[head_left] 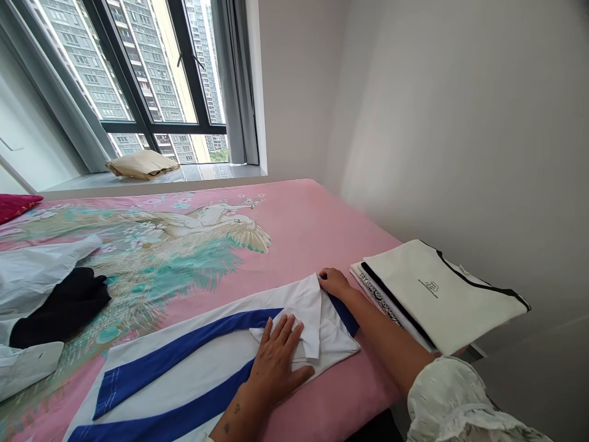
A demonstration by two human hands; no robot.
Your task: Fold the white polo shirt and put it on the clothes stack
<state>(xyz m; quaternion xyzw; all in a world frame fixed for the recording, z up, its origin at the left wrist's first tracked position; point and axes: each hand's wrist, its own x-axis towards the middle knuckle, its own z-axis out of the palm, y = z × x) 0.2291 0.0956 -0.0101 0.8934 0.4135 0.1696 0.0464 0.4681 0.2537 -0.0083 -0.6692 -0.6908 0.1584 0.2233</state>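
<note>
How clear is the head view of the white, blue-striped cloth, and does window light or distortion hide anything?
Head view: the white, blue-striped cloth looks sharp, without motion blur; wide-angle distortion makes the dark-framed window lean; daylight there causes no glare over the left hand.

This was a bedroom in a high-rise flat. A bed spread with pink bedding, printed with a large white bird, filled the lower part of the room, with a red pillow at its far left. At upper left, a dark-framed window between grey curtains looked out on tower blocks, and a beige bundle lay on the wide sill.
</note>
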